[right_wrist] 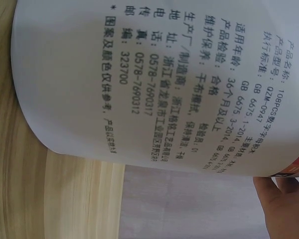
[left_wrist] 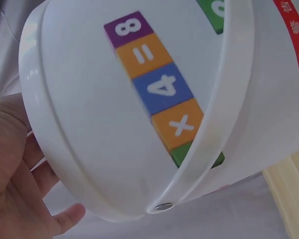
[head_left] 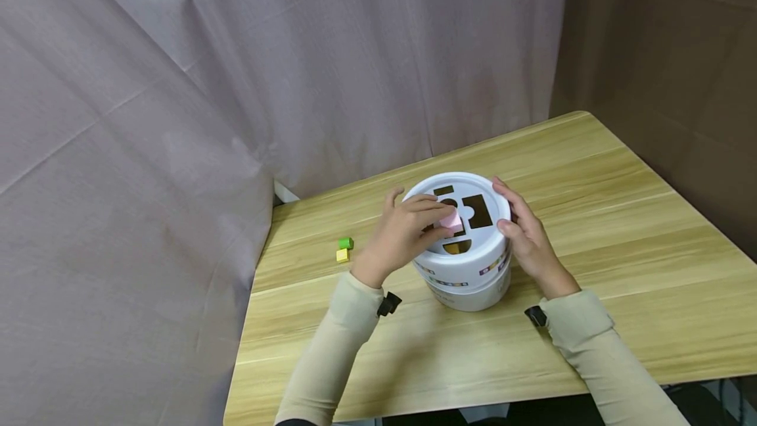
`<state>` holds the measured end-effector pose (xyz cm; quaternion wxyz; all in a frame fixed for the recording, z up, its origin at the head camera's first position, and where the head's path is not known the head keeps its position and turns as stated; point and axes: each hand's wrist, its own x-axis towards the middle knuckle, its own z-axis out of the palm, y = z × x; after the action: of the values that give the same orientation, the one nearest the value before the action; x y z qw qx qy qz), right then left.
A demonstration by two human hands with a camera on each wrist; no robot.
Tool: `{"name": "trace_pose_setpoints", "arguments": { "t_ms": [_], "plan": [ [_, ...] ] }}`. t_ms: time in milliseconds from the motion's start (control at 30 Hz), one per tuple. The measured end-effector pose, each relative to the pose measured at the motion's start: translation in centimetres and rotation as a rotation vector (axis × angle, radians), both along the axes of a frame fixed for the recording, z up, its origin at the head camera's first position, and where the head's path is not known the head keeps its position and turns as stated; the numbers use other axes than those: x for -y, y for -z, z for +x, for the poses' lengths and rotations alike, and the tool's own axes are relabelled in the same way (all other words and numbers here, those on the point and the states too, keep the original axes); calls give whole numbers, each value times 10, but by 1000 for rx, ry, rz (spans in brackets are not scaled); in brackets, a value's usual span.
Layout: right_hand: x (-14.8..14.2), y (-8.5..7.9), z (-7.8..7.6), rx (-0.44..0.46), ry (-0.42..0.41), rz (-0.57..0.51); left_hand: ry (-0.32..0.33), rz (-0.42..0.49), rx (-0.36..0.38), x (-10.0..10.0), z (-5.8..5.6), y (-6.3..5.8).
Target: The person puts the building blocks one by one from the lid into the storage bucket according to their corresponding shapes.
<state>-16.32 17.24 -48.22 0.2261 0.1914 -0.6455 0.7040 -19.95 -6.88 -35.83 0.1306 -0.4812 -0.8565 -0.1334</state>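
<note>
A white bucket [head_left: 468,296] stands upright on the table, its white lid [head_left: 486,238] cut with several shaped holes. Between thumb and fingers, my left hand [head_left: 402,232] pinches a small pink block [head_left: 452,221] over the holes at the lid's left side. My right hand [head_left: 532,245] grips the bucket's right rim, thumb on the upper edge and fingers round the far side. In the left wrist view, the bucket wall carries printed number blocks, and a white handle [left_wrist: 239,74] crosses it; the pink block is hidden there. Printed text covers the wall in the right wrist view.
A green block [head_left: 345,242] and a yellow block [head_left: 342,255] lie side by side on the wooden table [head_left: 621,248], left of the bucket. A grey curtain [head_left: 355,71] hangs behind the table and along its left side.
</note>
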Motion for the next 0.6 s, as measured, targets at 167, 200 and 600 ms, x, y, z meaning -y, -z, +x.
{"name": "trace_pose_setpoints", "arguments": {
  "t_ms": [167,200,600],
  "plan": [
    [-1,-1,0,-1,-3,-7,15,12,11,-2,2,4],
    [-1,-1,0,0,-3,-6,15,9,20,-2,2,5],
    [-1,-2,4,-5,-11,-26,-74,255,138,35,-4,24]
  ]
}}
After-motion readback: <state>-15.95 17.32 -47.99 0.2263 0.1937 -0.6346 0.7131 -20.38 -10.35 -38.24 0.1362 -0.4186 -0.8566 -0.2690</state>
